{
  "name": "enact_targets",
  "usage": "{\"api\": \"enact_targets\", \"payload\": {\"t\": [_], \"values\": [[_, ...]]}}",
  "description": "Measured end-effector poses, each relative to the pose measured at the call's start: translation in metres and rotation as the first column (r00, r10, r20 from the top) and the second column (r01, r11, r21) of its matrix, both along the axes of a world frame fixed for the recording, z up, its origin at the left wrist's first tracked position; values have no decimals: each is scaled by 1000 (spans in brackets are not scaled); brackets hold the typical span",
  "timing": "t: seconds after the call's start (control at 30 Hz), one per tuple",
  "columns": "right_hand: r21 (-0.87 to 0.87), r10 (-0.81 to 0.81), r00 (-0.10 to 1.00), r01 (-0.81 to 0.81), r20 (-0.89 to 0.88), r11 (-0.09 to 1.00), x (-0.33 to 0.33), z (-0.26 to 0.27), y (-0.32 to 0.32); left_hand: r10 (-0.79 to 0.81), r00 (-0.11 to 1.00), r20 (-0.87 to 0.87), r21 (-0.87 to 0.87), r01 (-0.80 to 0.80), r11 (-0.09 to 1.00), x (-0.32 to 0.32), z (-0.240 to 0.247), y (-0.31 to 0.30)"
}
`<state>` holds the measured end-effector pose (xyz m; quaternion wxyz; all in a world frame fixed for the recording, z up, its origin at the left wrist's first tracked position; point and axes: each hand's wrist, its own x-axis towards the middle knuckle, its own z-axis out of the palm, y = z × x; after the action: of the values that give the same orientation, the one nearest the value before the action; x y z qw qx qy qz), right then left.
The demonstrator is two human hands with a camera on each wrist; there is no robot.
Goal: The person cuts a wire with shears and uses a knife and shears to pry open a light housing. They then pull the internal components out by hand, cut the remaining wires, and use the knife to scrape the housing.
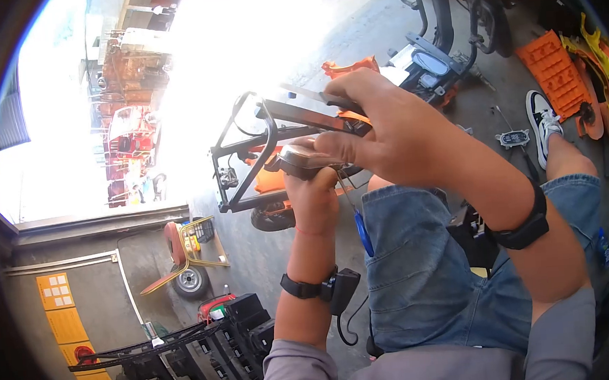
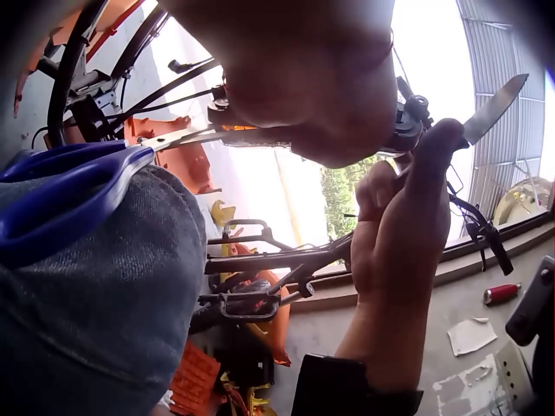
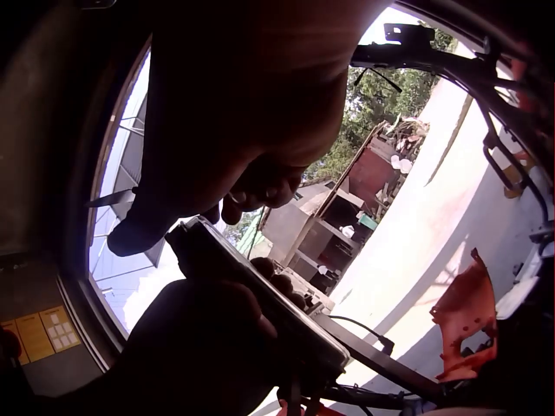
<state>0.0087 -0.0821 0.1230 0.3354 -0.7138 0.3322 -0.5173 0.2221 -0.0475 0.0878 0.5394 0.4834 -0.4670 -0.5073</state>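
My right hand [image 1: 394,133] grips a knife [image 2: 496,108] whose blade points up past the thumb. The fingers of that hand reach over a dark, rounded housing [image 1: 301,160] with a pale edge. From below, my left hand [image 1: 313,198] holds this housing [image 3: 273,295]; its exact kind cannot be told. Blue-handled scissors [image 2: 78,195] hang below the left hand, beside the denim-covered knee, their blades reaching up towards that hand. In the right wrist view both hands are in dark shadow, and the knife's handle is hidden in the right fist.
Just beyond the hands stands a black metal vehicle frame [image 1: 272,132] with orange parts. An orange panel [image 1: 554,74] and a small gauge-like unit [image 1: 513,139] lie on the floor to the right. At left are a chair [image 1: 174,245], a wheel [image 1: 191,281] and black parts [image 1: 196,363].
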Motion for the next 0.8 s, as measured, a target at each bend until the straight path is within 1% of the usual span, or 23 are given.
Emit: {"api": "enact_targets", "payload": {"t": [0.03, 0.07, 0.1, 0.17, 0.2, 0.27, 0.3, 0.33, 0.37, 0.4, 0.47, 0.53, 0.6, 0.63, 0.73, 0.77, 0.8], "values": [[172, -3, 999, -6, 54, 985, -5, -3, 7, 91, 996, -6, 33, -90, 995, -16, 10, 2], [339, -14, 994, -23, 107, 941, -11, -5, 13, 87, 996, 2, 34, -87, 996, -20, 9, 2], [342, -19, 994, -20, 112, 939, -18, -3, 20, 104, 995, 9, 10, -104, 995, -22, 8, 3], [441, 140, 989, -144, 44, 886, -33, 4, 32, 130, 991, 34, -44, -129, 991, -22, 6, 4], [439, 134, 990, -139, 44, 888, -37, 2, 40, 142, 990, -26, -27, -143, 989, -20, 8, 5], [295, 21, 993, 13, -112, 955, -47, -5, 56, 156, 985, 70, -132, -146, 981, -10, -2, 6], [238, -10, 985, 52, -175, 970, -53, -6, 62, 155, 985, 75, -135, -144, 980, -11, 1, 8], [233, -13, 986, 53, -169, 971, -55, -11, 67, 159, 987, 2, -92, -158, 983, -14, 6, 11], [158, -12, 988, 36, -155, 987, -56, -15, 71, 165, 984, -71, -49, -169, 984, -16, 9, 12], [86, -9, 990, 21, -142, 996, -56, -17, 73, 164, 984, -66, -51, -167, 985, -17, 9, 13], [55, -18, 986, 27, -164, 998, -54, -19, 73, 141, 983, -115, -91, -152, 984, -21, 6, 14], [-28, -88, 987, 85, -131, 996, -50, -25, 70, 153, 980, -125, -71, -163, 984, -23, 7, 14], [-32, -84, 988, 81, -130, 996, -50, -26, 68, 193, 976, -103, 26, -191, 981, -21, 9, 15], [-38, -73, 988, 69, -133, 997, -50, -26, 67, 191, 977, -98, 25, -190, 981, -21, 9, 15], [-27, -64, 989, 61, -130, 998, -48, -28, 65, 204, 978, -47, -110, -208, 972, -27, 7, 14], [-27, -64, 990, 61, -129, 998, -48, -29, 64, 204, 978, -45, -110, -208, 972, -29, 8, 13], [-27, -65, 988, 61, -141, 998, -48, -30, 63, 177, 978, -111, -86, -187, 979, -31, 11, 14]]}}
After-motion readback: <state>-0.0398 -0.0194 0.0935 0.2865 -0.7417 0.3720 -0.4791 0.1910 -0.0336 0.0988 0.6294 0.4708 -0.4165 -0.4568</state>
